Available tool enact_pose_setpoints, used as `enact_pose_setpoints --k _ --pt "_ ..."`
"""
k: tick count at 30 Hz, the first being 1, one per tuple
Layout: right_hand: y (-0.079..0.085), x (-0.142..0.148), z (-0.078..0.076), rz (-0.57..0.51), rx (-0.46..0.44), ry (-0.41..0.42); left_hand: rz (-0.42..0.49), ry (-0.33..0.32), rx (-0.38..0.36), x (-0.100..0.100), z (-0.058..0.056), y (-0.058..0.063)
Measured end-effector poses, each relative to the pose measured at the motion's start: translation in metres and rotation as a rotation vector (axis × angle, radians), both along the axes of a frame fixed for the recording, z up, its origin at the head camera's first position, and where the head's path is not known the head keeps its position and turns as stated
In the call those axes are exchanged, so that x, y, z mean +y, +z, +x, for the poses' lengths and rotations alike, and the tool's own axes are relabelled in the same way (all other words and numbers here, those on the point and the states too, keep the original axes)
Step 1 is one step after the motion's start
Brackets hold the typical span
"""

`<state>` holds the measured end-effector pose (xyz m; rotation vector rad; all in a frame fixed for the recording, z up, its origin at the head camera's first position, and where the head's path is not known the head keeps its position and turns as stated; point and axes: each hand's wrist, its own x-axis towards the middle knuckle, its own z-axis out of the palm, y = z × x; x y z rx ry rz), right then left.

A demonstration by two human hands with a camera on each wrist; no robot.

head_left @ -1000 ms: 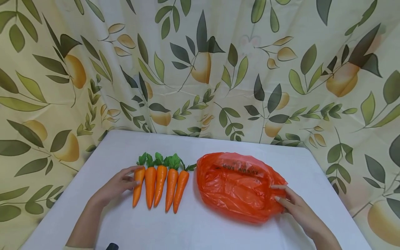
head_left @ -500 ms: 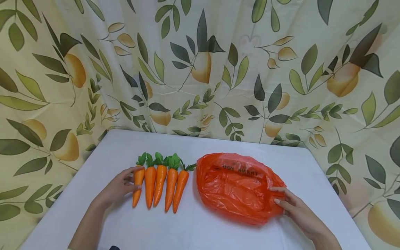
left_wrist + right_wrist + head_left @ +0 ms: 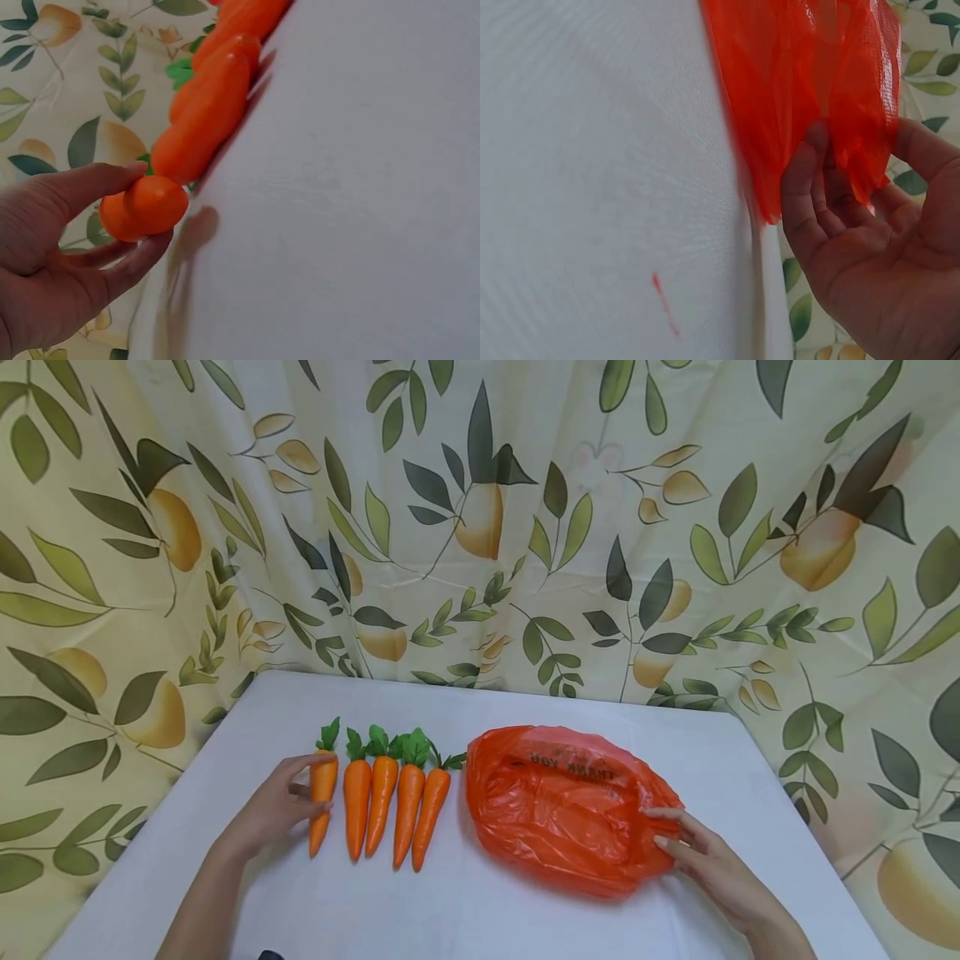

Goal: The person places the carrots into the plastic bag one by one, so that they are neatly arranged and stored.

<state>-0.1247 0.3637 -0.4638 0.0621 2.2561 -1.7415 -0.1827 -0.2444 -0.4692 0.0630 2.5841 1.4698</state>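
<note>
My left hand point(image 3: 272, 806) pinches the leftmost orange carrot point(image 3: 322, 789) between thumb and fingers, and a small gap parts it from its neighbours. In the left wrist view this carrot point(image 3: 146, 208) is seen end-on, a little above the white surface. Several more carrots point(image 3: 382, 793) with green leafy tops lie side by side to its right. A red plastic bag point(image 3: 562, 818) with "THANK YOU" printed on it lies right of them. My right hand point(image 3: 716, 868) holds the bag's right end, and in the right wrist view thumb and fingers curl around the gathered plastic point(image 3: 859, 150).
Everything lies on a table with a white cover point(image 3: 480, 914). A curtain point(image 3: 480, 527) with leaves and fruit printed on it hangs behind and at both sides. A small dark object point(image 3: 271, 955) shows at the bottom edge of the head view.
My left hand has shifted slightly left with the leftmost carrot, whose leafy top now stands apart from the others and a little higher. My right hand stays at the bag.
</note>
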Motion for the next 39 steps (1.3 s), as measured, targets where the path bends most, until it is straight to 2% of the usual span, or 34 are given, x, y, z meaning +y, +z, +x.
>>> enact_pose_setpoints --k 9,16,25,31,39 --pt "0.000 -0.001 0.002 0.006 0.009 0.022 0.008 -0.008 0.048 0.002 -0.004 0.018" --pt "0.002 -0.001 0.001 -0.001 -0.010 0.027 0.031 -0.038 0.104 0.011 -0.007 0.032" --pt "0.002 -0.001 0.002 0.004 -0.003 0.031 0.079 -0.103 0.119 0.037 -0.015 0.054" --pt "0.002 -0.002 0.002 -0.003 0.014 0.065 0.107 -0.123 0.114 0.055 -0.021 0.060" --pt "0.003 -0.003 0.003 0.016 -0.015 0.031 0.171 -0.151 0.116 0.083 -0.028 0.069"
